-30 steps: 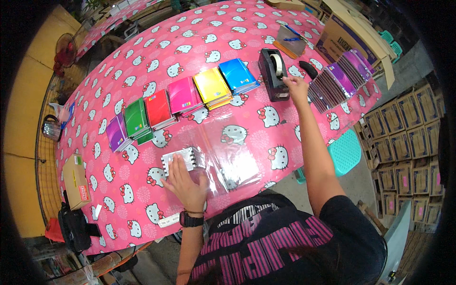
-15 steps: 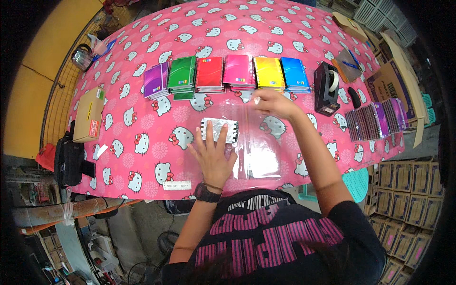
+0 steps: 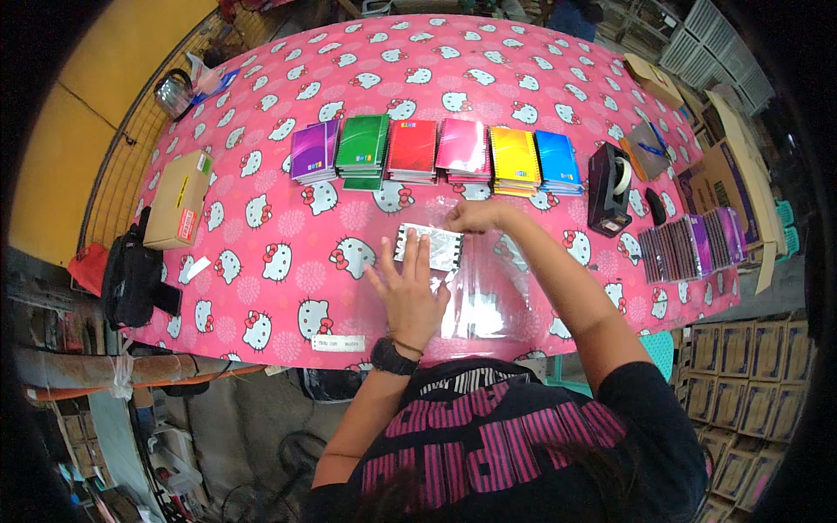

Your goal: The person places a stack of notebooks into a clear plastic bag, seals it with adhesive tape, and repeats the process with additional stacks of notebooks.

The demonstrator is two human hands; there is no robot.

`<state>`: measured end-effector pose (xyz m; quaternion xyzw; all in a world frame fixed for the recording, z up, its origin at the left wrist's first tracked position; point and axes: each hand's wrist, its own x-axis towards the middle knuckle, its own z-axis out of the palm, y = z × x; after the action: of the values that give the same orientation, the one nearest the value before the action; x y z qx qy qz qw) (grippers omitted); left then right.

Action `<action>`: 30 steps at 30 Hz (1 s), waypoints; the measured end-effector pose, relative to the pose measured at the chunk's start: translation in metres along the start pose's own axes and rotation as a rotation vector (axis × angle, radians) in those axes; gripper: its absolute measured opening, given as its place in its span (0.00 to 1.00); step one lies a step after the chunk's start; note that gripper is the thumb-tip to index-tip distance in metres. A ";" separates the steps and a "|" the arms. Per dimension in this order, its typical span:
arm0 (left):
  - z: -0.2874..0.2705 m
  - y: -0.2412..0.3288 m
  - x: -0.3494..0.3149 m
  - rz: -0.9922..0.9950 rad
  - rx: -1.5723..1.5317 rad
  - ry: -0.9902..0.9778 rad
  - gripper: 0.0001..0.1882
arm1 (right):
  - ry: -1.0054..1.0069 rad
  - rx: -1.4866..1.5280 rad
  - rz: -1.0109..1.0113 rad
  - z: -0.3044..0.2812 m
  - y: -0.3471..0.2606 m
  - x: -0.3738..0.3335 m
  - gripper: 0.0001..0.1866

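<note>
My left hand point(image 3: 411, 301) lies with spread fingers on a small white rectangular pad point(image 3: 448, 247) with black-striped edges, pressing it to the table. My right hand point(image 3: 481, 215) is closed in a pinch at the pad's upper right corner; what its fingertips hold is too small to make out. Under and beside the pad is a clear, shiny plastic sheet or bag point(image 3: 488, 309). Beyond both hands stands a row of stacked spiral notebooks: purple point(image 3: 312, 152), green point(image 3: 362, 144), red point(image 3: 411, 146), pink point(image 3: 463, 144), yellow point(image 3: 514, 155) and blue point(image 3: 556, 157).
A black tape dispenser point(image 3: 608, 190) stands right of the notebooks, with a row of purple-covered notebooks point(image 3: 689, 246) beyond it. At left are a cardboard box point(image 3: 179, 200) and a black bag point(image 3: 126, 283). A white paper strip point(image 3: 338, 343) lies near the front edge.
My right hand has come down from above the plastic to the pad's upper right corner. My left hand stays spread on the pad. The whole view has shifted slightly.
</note>
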<state>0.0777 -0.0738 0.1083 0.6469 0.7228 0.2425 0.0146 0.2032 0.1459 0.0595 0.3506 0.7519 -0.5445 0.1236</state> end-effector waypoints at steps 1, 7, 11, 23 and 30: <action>-0.006 -0.002 0.002 -0.013 0.035 -0.005 0.42 | 0.151 -0.022 -0.083 0.011 0.010 -0.008 0.22; -0.037 -0.020 0.024 -0.009 0.166 -0.064 0.45 | 0.487 0.295 -0.144 0.056 0.050 -0.118 0.19; -0.022 -0.009 0.038 0.283 0.173 -0.178 0.51 | 0.548 0.626 0.036 0.086 0.056 -0.149 0.12; -0.035 -0.006 0.056 0.020 -1.427 -0.214 0.44 | 0.452 0.676 -0.279 0.171 0.032 -0.089 0.32; -0.006 -0.042 0.032 0.123 -1.033 -0.372 0.31 | 0.670 0.545 -0.489 0.126 -0.031 -0.110 0.36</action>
<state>0.0311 -0.0474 0.1079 0.6287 0.4557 0.4476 0.4435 0.2372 -0.0166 0.0974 0.3391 0.6407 -0.5919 -0.3524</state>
